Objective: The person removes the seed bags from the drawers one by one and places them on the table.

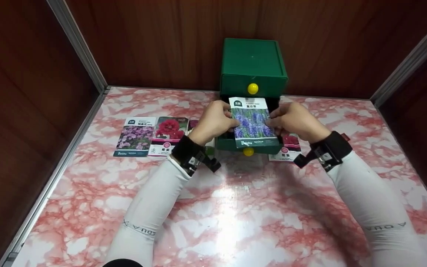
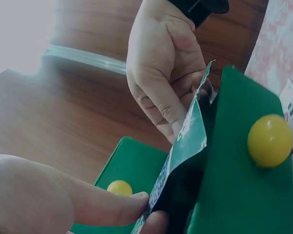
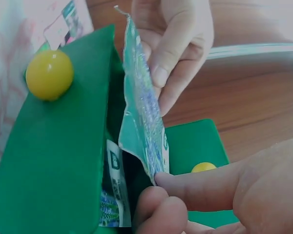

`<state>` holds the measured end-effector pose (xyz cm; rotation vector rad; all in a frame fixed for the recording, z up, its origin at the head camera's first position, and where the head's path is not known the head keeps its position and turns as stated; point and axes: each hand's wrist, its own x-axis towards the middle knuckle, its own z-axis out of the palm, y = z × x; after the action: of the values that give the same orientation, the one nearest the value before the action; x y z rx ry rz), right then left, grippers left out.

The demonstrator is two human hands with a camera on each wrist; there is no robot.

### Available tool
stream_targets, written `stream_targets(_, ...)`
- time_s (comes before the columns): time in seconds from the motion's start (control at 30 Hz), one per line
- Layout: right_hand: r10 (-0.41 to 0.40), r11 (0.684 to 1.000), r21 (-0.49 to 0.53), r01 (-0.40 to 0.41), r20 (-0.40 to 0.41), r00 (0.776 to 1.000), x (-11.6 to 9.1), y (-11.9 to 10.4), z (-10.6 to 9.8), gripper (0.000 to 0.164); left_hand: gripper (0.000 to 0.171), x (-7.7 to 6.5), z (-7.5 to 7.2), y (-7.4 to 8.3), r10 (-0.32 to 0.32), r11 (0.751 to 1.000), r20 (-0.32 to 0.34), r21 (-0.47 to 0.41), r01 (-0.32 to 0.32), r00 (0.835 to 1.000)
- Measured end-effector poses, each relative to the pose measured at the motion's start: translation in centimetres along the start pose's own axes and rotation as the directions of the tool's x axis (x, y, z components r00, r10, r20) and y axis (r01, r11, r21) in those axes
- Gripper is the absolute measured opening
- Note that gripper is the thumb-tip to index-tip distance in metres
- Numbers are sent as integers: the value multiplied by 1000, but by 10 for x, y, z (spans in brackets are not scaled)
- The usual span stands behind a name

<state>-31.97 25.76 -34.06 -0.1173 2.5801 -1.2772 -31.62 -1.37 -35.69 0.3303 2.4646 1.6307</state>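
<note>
A seed packet (image 1: 252, 122) printed with purple flower spikes is held tilted over the pulled-out lower drawer (image 1: 225, 145) of a small green cabinet (image 1: 251, 57). My left hand (image 1: 213, 121) pinches its left edge between thumb and fingers. On the opposite edge, my right hand (image 1: 299, 120) pinches it the same way. Seen from the right wrist, the packet's bottom end stands just inside the drawer front (image 3: 53, 161). Another packet (image 3: 116, 190) with a similar purple print lies inside the drawer, partly hidden. A yellow knob (image 1: 248, 151) sits on the drawer front.
Left of the cabinet lie a pink-flower packet (image 1: 135, 137) and a red-flower packet (image 1: 169, 133), with another partly hidden behind my left wrist. A further packet (image 1: 285, 154) lies right of the drawer. The upper drawer (image 1: 235, 86) is closed. Wood-look panels (image 1: 161, 44) surround the table.
</note>
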Motion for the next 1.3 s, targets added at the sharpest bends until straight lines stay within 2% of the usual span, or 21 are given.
stream_targets(0.23, 13, 995, 95, -9, -33, 999, -21, 19, -7, 39, 71, -14, 18, 4, 15, 995, 53, -95, -10, 999)
stream_targets(0.6, -32, 983, 176, 57, -140, 990, -58, 65, -25, 45, 75, -22, 62, 15, 104, 991, 116, -102, -92, 988)
stream_targets(0.87, -7, 988, 148, 37, -198, 980, -76, 93, -42, 48, 83, -21, 98, 28, 128, 990, 158, -85, -116, 979)
stream_targets(1.0, -23, 992, 119, 49, -216, 976, -81, 102, -53, 45, 87, -17, 117, 33, 134, 988, 168, -93, -120, 977)
stream_targets(1.13, -40, 990, 123, 69, -224, 974, -82, 111, -66, 44, 89, -12, 134, 35, 160, 987, 154, -46, -155, 975)
stream_targets(1.23, -38, 987, 144, 73, -236, 971, -82, 120, -76, 42, 88, -11, 146, 35, 158, 987, 150, 0, -160, 976)
stream_targets(1.3, -25, 984, 163, 67, -249, 968, -82, 127, -82, 40, 85, -10, 154, 35, 156, 988, 156, 1, -158, 975)
